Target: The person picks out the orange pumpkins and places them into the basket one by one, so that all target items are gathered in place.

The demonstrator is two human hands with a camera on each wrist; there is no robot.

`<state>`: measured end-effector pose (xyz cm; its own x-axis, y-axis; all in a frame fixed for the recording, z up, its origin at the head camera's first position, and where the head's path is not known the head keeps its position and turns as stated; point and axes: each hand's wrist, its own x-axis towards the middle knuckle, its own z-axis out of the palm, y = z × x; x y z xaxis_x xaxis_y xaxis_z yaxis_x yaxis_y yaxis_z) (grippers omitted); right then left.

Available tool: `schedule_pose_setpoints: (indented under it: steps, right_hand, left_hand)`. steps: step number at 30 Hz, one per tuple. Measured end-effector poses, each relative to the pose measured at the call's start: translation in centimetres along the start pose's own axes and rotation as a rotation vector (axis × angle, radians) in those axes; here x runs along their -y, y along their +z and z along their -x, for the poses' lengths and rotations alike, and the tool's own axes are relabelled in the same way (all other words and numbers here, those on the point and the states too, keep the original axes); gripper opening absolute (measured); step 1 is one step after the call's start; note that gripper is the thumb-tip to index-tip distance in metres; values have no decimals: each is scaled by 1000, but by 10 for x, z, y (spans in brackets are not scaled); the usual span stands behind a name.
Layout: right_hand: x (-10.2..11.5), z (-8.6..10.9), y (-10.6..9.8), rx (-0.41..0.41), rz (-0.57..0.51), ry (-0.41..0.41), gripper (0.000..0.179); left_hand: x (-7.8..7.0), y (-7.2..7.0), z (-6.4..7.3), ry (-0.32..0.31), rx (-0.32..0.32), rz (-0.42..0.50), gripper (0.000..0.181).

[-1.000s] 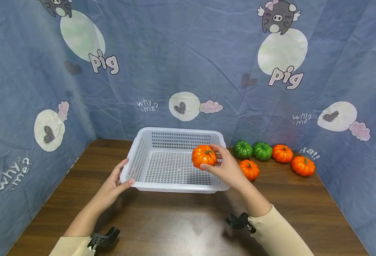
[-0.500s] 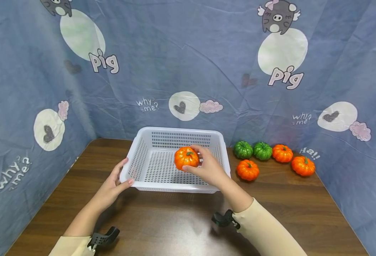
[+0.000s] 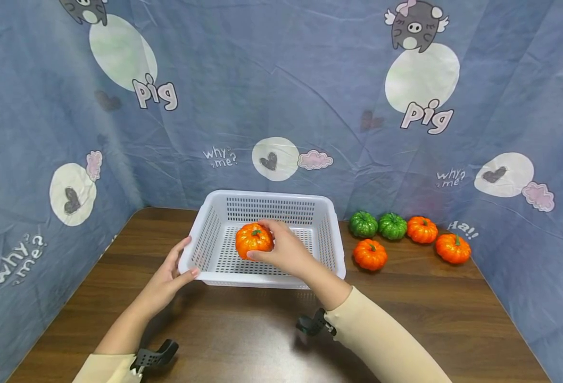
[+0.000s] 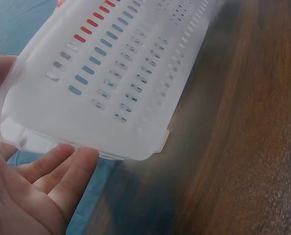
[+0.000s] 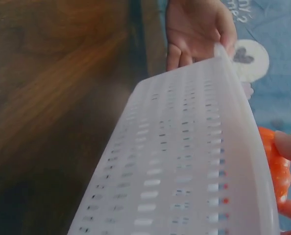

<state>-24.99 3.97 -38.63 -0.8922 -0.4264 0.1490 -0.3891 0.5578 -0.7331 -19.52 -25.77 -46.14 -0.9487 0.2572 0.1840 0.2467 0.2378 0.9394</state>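
Observation:
A white perforated plastic basket (image 3: 267, 280) stands on the table in the head view. My left hand (image 3: 165, 279) holds its left end, thumb on the near rim. The left wrist view shows fingertips (image 4: 77, 164) against the basket's outer wall. My right hand (image 3: 285, 249) grips a small orange pumpkin (image 3: 250, 240) with a green stem, over the inside of the basket. Thumb and fingers are on its right side. In the right wrist view, part of the pumpkin (image 5: 278, 166) shows past the basket rim. Whether it touches the basket floor cannot be told.
Right of the basket on the wooden table (image 3: 243, 330) sit two green pumpkins (image 3: 363, 224) and three orange ones, the nearest orange pumpkin (image 3: 370, 255) in front. A blue patterned cloth (image 3: 281, 85) hangs close behind and along both sides.
My right hand has carried the orange pumpkin leftward, from the basket's right side to left of its middle. The left hand and the basket have stayed in place.

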Motion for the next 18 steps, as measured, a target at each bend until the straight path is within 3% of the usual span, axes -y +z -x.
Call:
schedule_pose_setpoints:
  steps: [9,18]
  right_hand:
    - [15,-18,12,56,91,65,73]
    - [17,-34,27,120,141,74,75]
  left_hand:
    - [-1,0,0,-15,-11,-4,80]
    - [-4,2,1,-18,-15,15,81]
